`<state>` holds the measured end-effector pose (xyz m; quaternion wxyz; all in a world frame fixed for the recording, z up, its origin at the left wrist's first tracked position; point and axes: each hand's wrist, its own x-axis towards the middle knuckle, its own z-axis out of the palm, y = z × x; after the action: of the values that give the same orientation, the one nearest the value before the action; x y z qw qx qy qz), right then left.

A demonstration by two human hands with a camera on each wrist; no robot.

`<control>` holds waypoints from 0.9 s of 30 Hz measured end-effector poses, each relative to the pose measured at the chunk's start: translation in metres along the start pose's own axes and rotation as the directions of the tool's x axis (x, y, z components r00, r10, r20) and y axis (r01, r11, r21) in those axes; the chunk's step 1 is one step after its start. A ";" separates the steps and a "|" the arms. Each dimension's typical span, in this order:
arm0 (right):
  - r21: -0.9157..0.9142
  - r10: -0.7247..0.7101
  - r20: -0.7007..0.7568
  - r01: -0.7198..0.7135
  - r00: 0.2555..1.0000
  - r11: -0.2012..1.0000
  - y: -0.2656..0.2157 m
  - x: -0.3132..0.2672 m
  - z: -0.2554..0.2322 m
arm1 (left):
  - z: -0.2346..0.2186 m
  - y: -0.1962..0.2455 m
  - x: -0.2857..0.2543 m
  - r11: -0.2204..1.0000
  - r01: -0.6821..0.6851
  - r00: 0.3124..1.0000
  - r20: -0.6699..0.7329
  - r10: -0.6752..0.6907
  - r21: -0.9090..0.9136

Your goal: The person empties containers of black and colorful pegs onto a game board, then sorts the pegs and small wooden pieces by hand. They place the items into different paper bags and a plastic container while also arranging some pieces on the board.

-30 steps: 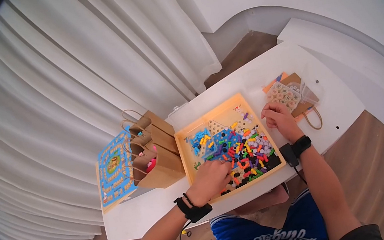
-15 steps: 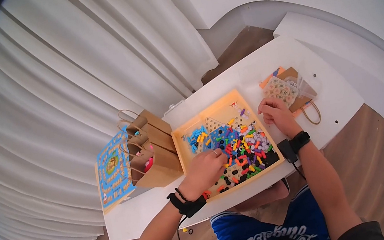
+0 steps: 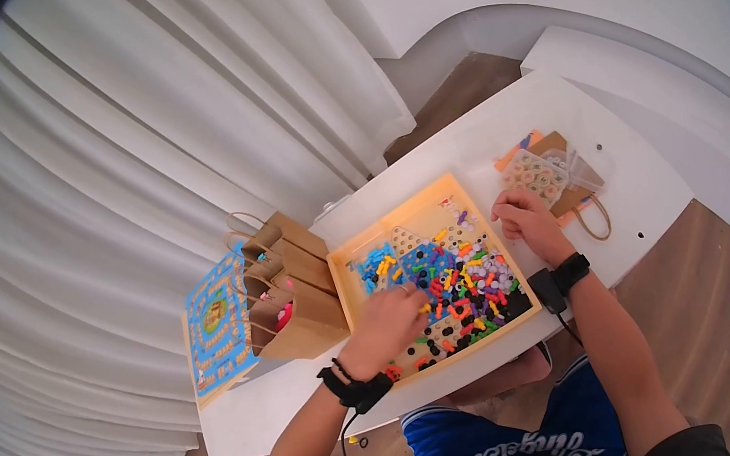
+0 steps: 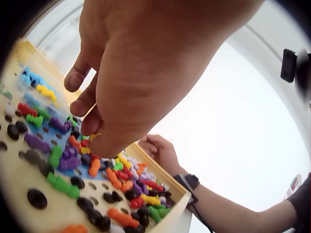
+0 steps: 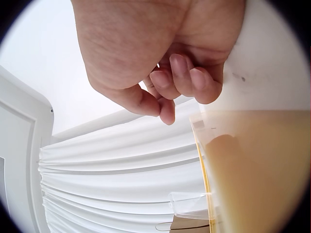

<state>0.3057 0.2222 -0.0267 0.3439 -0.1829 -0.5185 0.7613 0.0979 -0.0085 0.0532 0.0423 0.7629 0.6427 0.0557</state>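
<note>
Over the left part of the shallow wooden tray [image 3: 392,214], the left hand [image 3: 390,324] is held above loose coloured pegs [image 3: 465,284]. Its thumb and forefinger pinch a small yellow piece [image 4: 85,150], partly hidden by the fingertips in the left wrist view. A clear container [image 4: 39,92] of blue and yellow pegs stands in the tray beyond that hand. By the tray's right wall, the right hand [image 3: 531,223] hangs with loosely curled fingers; the right wrist view shows nothing in the hand [image 5: 160,58].
Brown paper bags [image 3: 303,319] stand left of the tray, beside a blue patterned board [image 3: 216,314]. Clear boxes with round pieces [image 3: 536,177] lie on brown and orange items at the right of the white table [image 3: 626,187]. A cable runs from each wrist.
The left hand has shifted slightly up and left from its place among the pegs, and a yellow piece now shows at its fingertips. The right hand has barely moved.
</note>
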 end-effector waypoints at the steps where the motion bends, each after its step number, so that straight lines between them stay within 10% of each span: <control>1: 0.000 0.001 -0.004 -0.001 1.000 1.000 0.000 0.000 -0.001 | -0.007 -0.008 -0.001 0.998 0.061 0.997 -0.050 -0.060 0.016; 11: 0.010 -0.021 -0.012 0.021 1.000 1.000 -0.001 0.001 -0.001 | -0.012 -0.055 0.004 0.934 0.328 0.928 -0.134 -0.347 -0.141; 27: -0.007 -0.005 -0.021 0.005 1.000 1.000 0.002 0.003 -0.001 | 0.024 -0.056 0.116 0.995 0.009 0.970 -0.243 -0.033 -0.098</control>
<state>0.3037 0.2241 -0.0288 0.3507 -0.1906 -0.5179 0.7566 0.0662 0.1152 0.0255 0.0005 0.7406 0.6475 0.1796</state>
